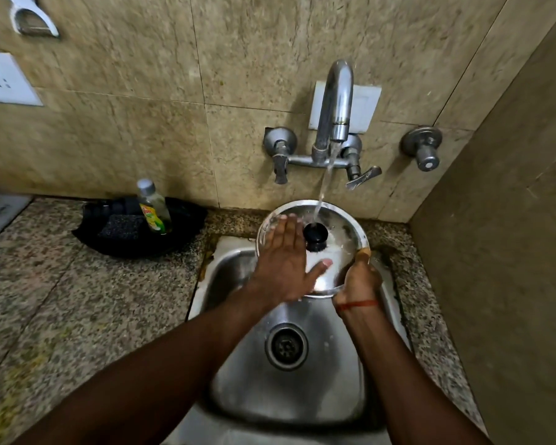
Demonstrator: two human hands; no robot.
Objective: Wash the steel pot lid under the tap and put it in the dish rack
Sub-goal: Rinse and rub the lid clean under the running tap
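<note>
– Two hands, where?
– Below the tap (336, 101): left hand (284, 261) is pressing flat on the lid (341, 232), right hand (360, 281) is gripping its rim.
– Progress?
– Washing is underway, I judge; racking is waiting.

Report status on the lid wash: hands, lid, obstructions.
Left hand open, flat on lid. Right hand grips the rim. Lid held over sink, under running tap. Nothing blocking; no dish rack in view.
</note>
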